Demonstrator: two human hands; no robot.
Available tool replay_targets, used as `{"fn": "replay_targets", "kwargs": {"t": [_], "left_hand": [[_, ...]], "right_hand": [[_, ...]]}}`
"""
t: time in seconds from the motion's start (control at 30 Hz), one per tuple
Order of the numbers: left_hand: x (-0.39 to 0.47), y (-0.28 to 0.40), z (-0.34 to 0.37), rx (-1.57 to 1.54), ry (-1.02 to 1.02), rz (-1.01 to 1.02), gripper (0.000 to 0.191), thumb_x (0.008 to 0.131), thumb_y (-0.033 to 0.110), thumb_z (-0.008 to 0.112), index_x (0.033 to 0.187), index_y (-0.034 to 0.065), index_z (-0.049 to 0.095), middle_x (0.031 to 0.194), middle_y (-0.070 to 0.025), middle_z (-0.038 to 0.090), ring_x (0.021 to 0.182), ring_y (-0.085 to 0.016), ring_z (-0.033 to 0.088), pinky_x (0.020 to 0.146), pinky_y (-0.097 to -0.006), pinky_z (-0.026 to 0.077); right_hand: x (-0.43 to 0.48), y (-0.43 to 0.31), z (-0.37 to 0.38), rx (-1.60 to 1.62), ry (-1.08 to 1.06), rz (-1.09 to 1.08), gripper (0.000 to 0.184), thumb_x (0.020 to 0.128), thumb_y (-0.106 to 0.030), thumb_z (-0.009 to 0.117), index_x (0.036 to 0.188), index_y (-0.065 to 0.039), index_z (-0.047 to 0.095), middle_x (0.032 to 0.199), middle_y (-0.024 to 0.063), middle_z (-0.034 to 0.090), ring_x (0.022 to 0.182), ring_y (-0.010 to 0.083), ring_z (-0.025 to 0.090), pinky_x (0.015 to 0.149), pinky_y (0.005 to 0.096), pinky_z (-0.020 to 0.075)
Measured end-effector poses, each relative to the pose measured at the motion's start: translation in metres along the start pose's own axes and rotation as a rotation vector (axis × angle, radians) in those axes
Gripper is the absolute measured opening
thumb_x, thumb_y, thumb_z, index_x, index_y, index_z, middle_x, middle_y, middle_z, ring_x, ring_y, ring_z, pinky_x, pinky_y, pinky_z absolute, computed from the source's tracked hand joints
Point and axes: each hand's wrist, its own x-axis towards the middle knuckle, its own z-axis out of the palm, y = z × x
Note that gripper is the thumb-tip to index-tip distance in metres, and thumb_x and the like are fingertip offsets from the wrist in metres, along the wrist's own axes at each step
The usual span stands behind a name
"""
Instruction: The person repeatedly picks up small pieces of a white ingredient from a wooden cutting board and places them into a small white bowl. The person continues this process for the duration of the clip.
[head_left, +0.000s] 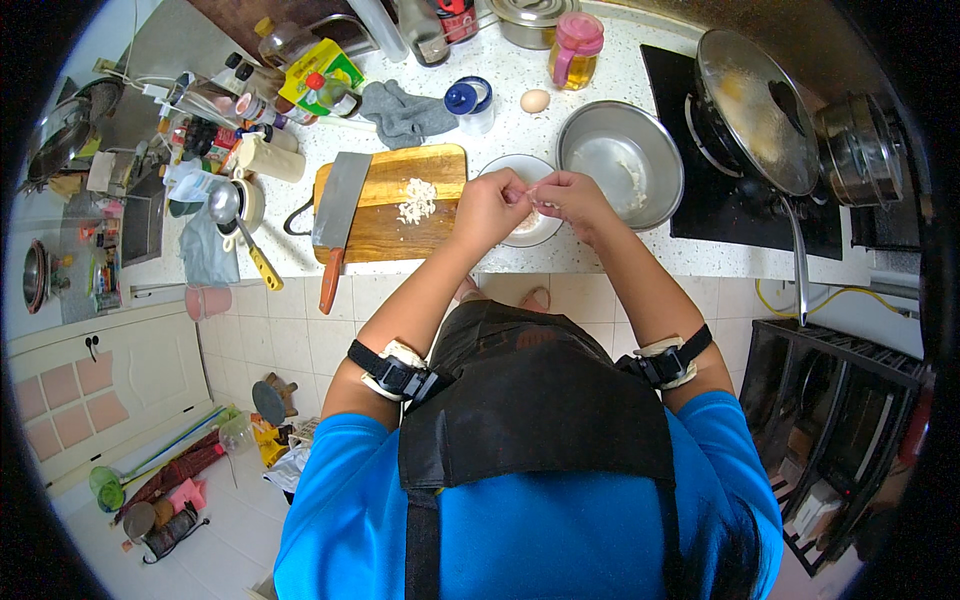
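Note:
Over a white bowl (501, 163) with a dark rim, my left hand (491, 204) and my right hand (576, 202) meet fingertip to fingertip. Between them is pinched a small pale piece of food (534, 198), largely hidden by the fingers. More pale bits lie inside the bowl. To the right stands a stainless steel basin (600, 157) with some pale scraps and what looks like a little water. On the left, a wooden cutting board (390, 244) holds a heap of chopped white pieces (417, 201) and a cleaver (341, 202), whose orange handle juts past the counter edge.
Behind the bowl are an egg (535, 101), a lidded clear jar (471, 105), a grey cloth (405, 112) and a pink-lidded jug (576, 52) of yellow liquid. A covered frying pan (757, 112) sits on the black cooktop (690, 202). A ladle (244, 232) rests across a container at left.

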Motion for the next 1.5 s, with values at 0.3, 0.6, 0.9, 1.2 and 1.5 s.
{"fn": "replay_targets", "kwargs": {"t": [0.3, 0.6, 0.9, 1.2, 1.5], "left_hand": [[-0.002, 0.004, -0.006, 0.129, -0.025, 0.150, 0.016, 0.077, 0.012, 0.069, 0.091, 0.0051, 0.071, 0.078, -0.0143, 0.067, 0.071, -0.029, 0.066, 0.064, -0.0360, 0.052], [0.003, 0.003, -0.004, 0.126, -0.064, 0.055, 0.012, 0.075, 0.013, 0.070, 0.083, 0.0039, 0.069, 0.075, -0.0139, 0.067, 0.068, -0.030, 0.065, 0.062, -0.0354, 0.052], [0.007, -0.002, -0.007, 0.032, -0.174, 0.017, 0.018, 0.071, 0.013, 0.070, 0.082, 0.0001, 0.065, 0.067, -0.0110, 0.063, 0.060, -0.020, 0.062, 0.060, -0.0313, 0.051], [0.001, -0.001, -0.013, 0.012, -0.228, -0.086, 0.017, 0.072, 0.012, 0.069, 0.082, -0.0001, 0.063, 0.067, -0.0085, 0.062, 0.060, -0.015, 0.059, 0.059, -0.0300, 0.049], [-0.007, -0.003, -0.010, 0.300, -0.083, 0.163, 0.013, 0.077, 0.014, 0.069, 0.085, 0.0034, 0.069, 0.088, -0.0133, 0.067, 0.078, -0.030, 0.065, 0.069, -0.0374, 0.051]], "right_hand": [[-0.003, -0.004, -0.005, 0.028, -0.019, 0.049, 0.014, 0.082, -0.008, 0.070, 0.094, -0.005, 0.064, 0.094, 0.0035, 0.065, 0.088, 0.0121, 0.062, 0.080, 0.0241, 0.0526], [-0.004, -0.007, -0.004, 0.008, -0.034, 0.054, 0.012, 0.081, -0.008, 0.070, 0.091, -0.005, 0.064, 0.090, 0.0028, 0.065, 0.085, 0.0116, 0.062, 0.079, 0.0245, 0.0527], [0.000, -0.004, -0.006, -0.060, -0.076, 0.024, 0.010, 0.076, -0.005, 0.069, 0.082, -0.005, 0.062, 0.082, 0.0026, 0.061, 0.078, 0.0119, 0.059, 0.073, 0.0239, 0.0518], [0.007, 0.003, -0.005, -0.058, -0.042, -0.012, 0.010, 0.077, -0.005, 0.069, 0.083, -0.004, 0.062, 0.082, 0.0030, 0.060, 0.074, 0.0123, 0.059, 0.070, 0.0242, 0.0523], [0.004, 0.002, -0.001, 0.046, -0.023, 0.037, 0.019, 0.085, -0.009, 0.067, 0.098, 0.004, 0.063, 0.098, 0.0100, 0.065, 0.090, 0.0183, 0.065, 0.087, 0.0272, 0.0547]]}}
